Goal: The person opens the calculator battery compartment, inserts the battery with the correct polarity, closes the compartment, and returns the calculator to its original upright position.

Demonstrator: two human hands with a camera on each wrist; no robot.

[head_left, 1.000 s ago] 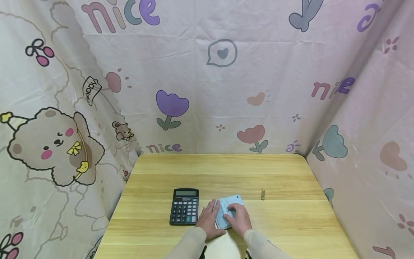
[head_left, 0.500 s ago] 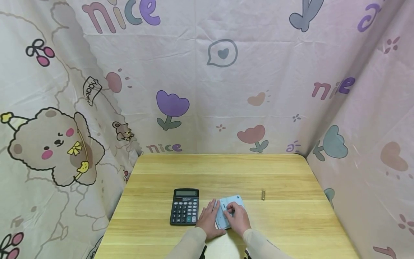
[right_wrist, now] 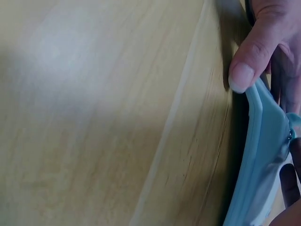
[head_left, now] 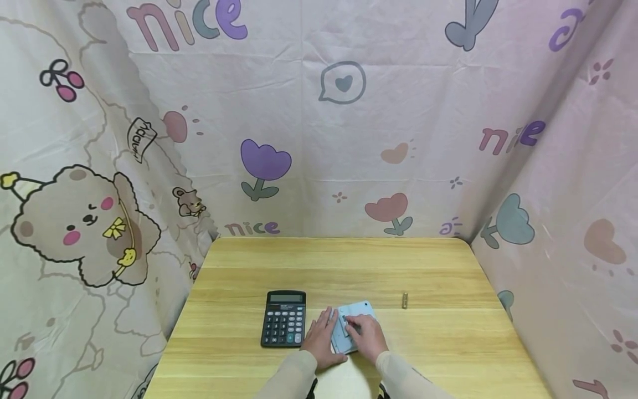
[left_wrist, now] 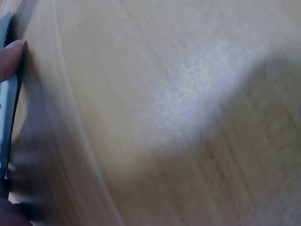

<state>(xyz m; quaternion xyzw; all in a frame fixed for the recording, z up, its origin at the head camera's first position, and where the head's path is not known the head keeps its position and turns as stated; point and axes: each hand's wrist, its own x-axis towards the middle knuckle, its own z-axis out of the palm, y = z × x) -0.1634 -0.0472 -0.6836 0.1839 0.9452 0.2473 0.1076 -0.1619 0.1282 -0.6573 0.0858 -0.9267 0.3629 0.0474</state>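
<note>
A light blue flat device (head_left: 358, 307), perhaps a calculator turned face down, lies on the table under both hands. A dark slot shows in its upturned side. My left hand (head_left: 320, 342) rests along its left edge with straight fingers, and the thumb (right_wrist: 244, 75) touches the near edge in the right wrist view. My right hand (head_left: 370, 335) has its thumb and forefinger bent together at the slot; I cannot tell what is between them. In the left wrist view only a strip of the blue device (left_wrist: 6, 122) shows, with a fingertip (left_wrist: 10, 59) against it.
A black calculator (head_left: 284, 318) lies face up left of the left hand. Right of the hands is a small gold cylinder (head_left: 405, 301) that looks like a battery. Patterned curtains (head_left: 319, 127) hang behind and beside the wooden table (head_left: 344, 260).
The right thumb and forefinger have shifted slightly left over the blue device, and more of the dark slot shows. The left hand, black calculator and gold cylinder keep their places.
</note>
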